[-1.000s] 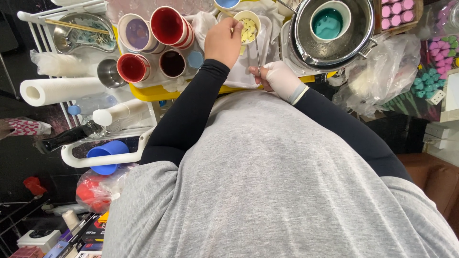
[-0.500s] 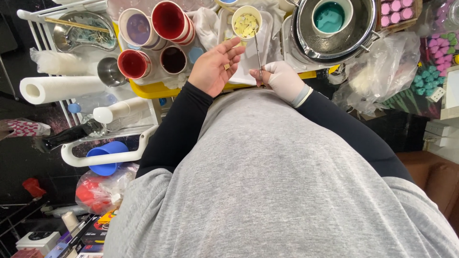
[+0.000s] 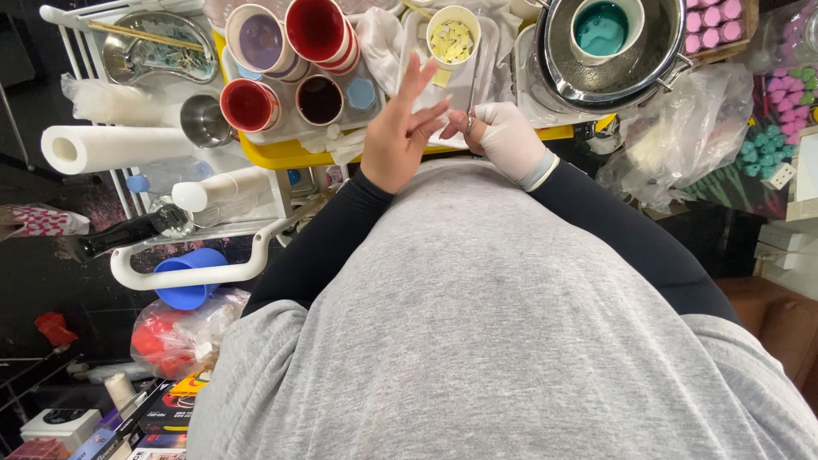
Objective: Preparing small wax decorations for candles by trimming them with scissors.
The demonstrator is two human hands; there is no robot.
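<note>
Pinching a slim metal tool (image 3: 471,89) low on its shaft, the right hand (image 3: 509,140), in a white glove, makes the grip on the person's own right side; thumb and fingers are pressed together around the stem. The tool's long axis runs straight away from the body, its far end reaching up beside a cream cup of pale yellow chips (image 3: 453,36). That cup stands just beyond the grip, nearer the right hand than the left.

Just left of the grip, the bare left hand (image 3: 400,132) is spread, fingers fanned and raised, holding nothing; its fingertips come close to the gloved ones, and whether they touch cannot be told. Under both lies a white cloth (image 3: 379,34) on a yellow tray (image 3: 281,155).

Farther left of the grip stand cups of red (image 3: 315,30), purple (image 3: 260,38) and dark (image 3: 320,98) liquid. To the right sits a steel pot (image 3: 588,77) with a teal-filled cup (image 3: 601,25) inside. A white paper roll (image 3: 111,146) lies far to the left.
</note>
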